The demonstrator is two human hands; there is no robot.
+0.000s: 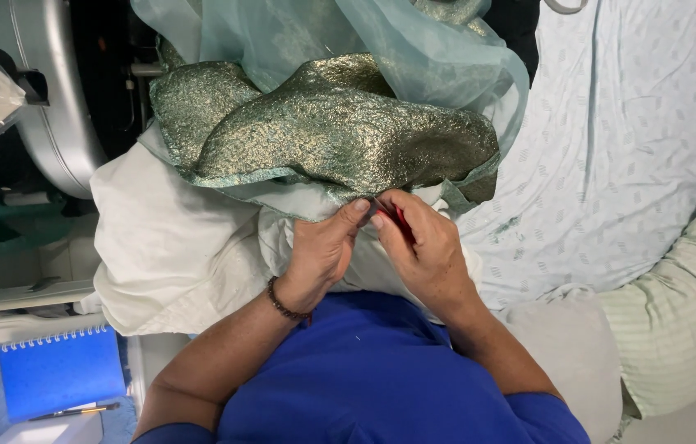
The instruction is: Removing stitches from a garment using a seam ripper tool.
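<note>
Both forearms reach forward from short blue sleeves and converge until the hands meet. The left hand [321, 251], a dark bead bracelet on its wrist, is curled with its thumb stretched toward the other hand. The right hand [422, 247] is bent at the wrist, its fingers [393, 215] pinched tight, touching the left thumb tip.
</note>
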